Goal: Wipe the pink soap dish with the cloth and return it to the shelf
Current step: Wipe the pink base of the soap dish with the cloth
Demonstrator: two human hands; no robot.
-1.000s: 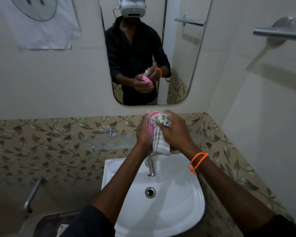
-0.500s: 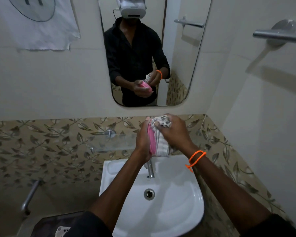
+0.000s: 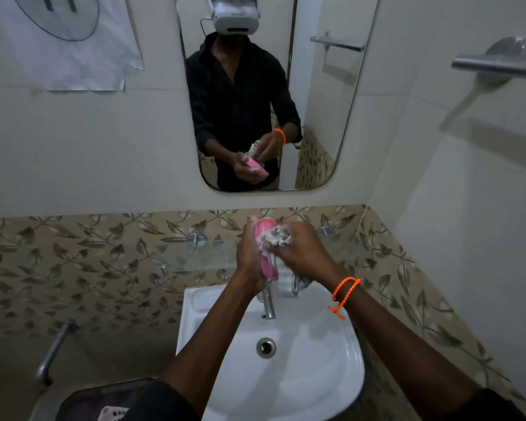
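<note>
Pink plastic shows between two hands over a bathroom basin: the left hand (image 3: pixel 249 256) has its grip closed round the pink soap dish (image 3: pixel 267 253), holding it nearly on edge, long side up and down, with the fingers curled behind it and the thumb at its near side. Just right of that grip, and touching the dish's open face, the right hand (image 3: pixel 304 253) clutches a bunched, patterned cloth (image 3: pixel 276 240) and presses it into the upper part of the dish; a loose striped end of the cloth hangs below the right hand, partly hidden by the wrist. An orange beaded band (image 3: pixel 345 294) circles the right wrist.

Far left of both hands, a steel grab bar (image 3: pixel 53 350) is fixed low on the wall, and a sheet of paper (image 3: pixel 70 44) with a drawn circle is taped high on the pale tiles. Directly behind the hands, a clear glass shelf (image 3: pixel 192 256) on round metal mounts runs along the leaf-patterned tile band. Below the hands stands a chrome tap (image 3: pixel 268 302) on the white washbasin (image 3: pixel 331 375), its drain (image 3: pixel 266 347) set under the spout. Above the hands, the mirror (image 3: pixel 322 117) reflects the person in a dark shirt with the same dish and cloth. Far right and above, a metal towel rail (image 3: pixel 495 66) juts from the side wall.
</note>
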